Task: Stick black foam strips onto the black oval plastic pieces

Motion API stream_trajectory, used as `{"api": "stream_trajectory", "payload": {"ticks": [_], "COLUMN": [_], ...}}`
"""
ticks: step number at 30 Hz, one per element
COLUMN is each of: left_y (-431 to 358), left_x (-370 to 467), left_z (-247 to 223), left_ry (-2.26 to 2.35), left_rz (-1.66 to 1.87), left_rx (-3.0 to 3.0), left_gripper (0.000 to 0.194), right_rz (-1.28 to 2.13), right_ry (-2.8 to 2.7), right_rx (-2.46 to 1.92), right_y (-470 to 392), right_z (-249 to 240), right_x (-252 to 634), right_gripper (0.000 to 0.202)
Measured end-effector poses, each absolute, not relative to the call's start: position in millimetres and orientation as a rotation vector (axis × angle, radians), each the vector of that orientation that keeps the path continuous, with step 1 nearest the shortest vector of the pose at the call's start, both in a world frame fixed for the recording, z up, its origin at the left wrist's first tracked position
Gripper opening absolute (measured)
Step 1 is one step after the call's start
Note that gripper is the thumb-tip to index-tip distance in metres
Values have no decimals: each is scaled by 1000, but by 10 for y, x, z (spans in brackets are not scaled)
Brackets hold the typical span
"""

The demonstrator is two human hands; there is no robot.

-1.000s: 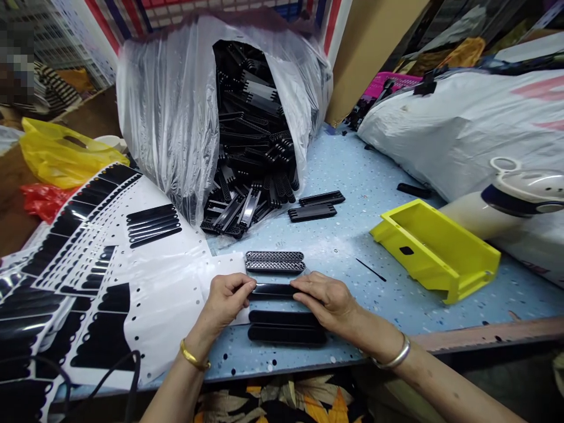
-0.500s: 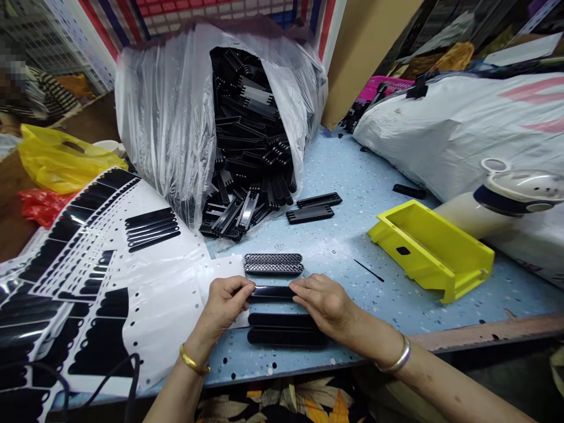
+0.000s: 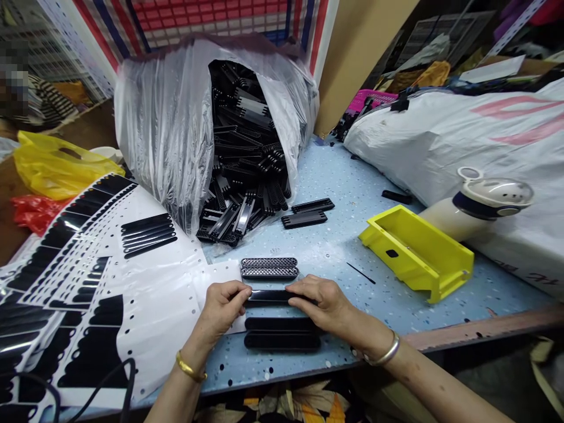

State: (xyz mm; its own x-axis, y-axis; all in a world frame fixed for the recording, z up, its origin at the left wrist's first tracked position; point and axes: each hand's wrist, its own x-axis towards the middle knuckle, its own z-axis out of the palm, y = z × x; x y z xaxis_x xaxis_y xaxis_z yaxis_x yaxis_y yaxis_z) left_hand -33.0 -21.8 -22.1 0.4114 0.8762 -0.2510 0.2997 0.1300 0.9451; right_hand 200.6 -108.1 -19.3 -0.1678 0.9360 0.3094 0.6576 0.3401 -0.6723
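Observation:
A glossy black strip [image 3: 268, 297] lies level between my two hands, low over the blue tabletop. My left hand [image 3: 225, 306] is closed, thumb and forefinger pinching its left end. At the right end, my right hand [image 3: 328, 302] grips it with fingers on top and thumb at the near edge. Whether the strip sits on another part underneath I cannot tell. Just beyond are two black pieces with a lattice face [image 3: 269, 268], side by side. Nearer me lie two smooth black rounded bars [image 3: 282, 341], partly under my right hand.
A plastic bag [image 3: 163, 135] spills many black slotted pieces at the back. Sheets of black stickers [image 3: 150, 311] cover the left side. To the right are a yellow bin [image 3: 414, 252], a thin black stick [image 3: 361, 273], a white bottle [image 3: 467, 211] and a large white sack [image 3: 440, 129].
The head view has shifted slightly. My right hand's thumb and fingers have parted a little at the strip's right end. My left hand keeps its pinch.

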Motion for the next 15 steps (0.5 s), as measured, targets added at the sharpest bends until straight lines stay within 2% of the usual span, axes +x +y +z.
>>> {"api": "stream_trajectory", "payload": {"ticks": [5, 10, 15], "left_y": [-210, -208, -213], "left_x": [-327, -317, -326], "left_z": [-230, -247, -266], "left_ry": [1134, 1128, 1111], "left_rz": [578, 595, 607], "left_rx": [1425, 1407, 1427], "left_gripper": [30, 30, 29], "right_rz": [483, 211, 394], "right_ry": [-1743, -1539, -1538], "right_rx": [-1472, -1702, -1770], "right_y": [-1114, -1279, -1452], "right_z": [-19, 57, -78], "right_x": [2068, 2340, 2334], "right_gripper": [18, 16, 13]}}
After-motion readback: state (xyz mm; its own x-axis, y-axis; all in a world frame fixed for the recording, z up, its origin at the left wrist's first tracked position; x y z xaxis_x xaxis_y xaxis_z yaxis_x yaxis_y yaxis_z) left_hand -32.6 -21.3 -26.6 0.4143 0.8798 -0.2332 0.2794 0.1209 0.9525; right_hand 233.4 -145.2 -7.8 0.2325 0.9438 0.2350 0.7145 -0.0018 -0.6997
